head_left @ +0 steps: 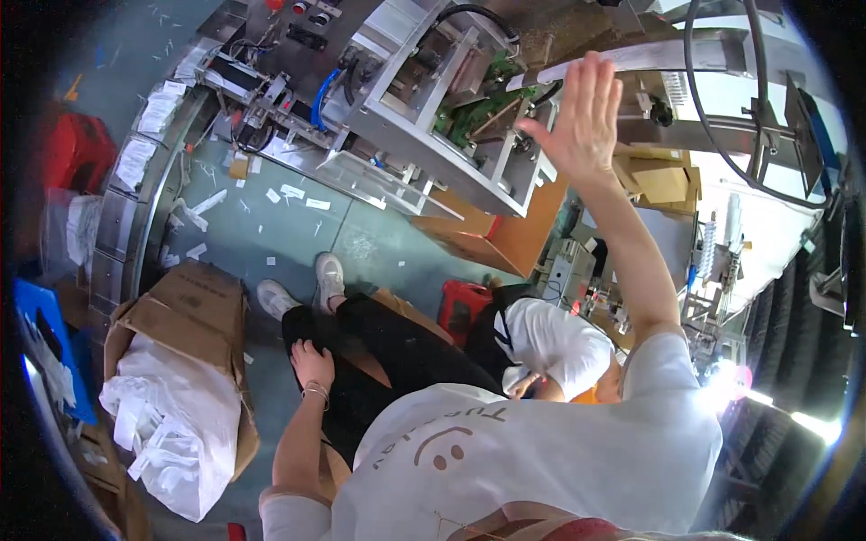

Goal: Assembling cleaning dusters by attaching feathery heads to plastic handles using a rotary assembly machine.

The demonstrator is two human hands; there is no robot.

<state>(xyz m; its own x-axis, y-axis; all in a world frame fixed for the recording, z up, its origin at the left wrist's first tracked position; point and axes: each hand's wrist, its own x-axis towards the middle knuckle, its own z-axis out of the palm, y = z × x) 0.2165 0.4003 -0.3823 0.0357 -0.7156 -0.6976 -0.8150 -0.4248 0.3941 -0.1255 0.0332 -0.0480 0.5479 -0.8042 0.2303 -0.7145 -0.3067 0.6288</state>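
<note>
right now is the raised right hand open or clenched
Open: the right hand has its fingers stretched out straight, thumb standing apart.

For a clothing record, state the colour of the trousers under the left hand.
Black; the trousers under the left hand show best in the head view.

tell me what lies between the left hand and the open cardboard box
In the head view, floor shows between the left hand and the cardboard box, with one small white scrap.
</note>
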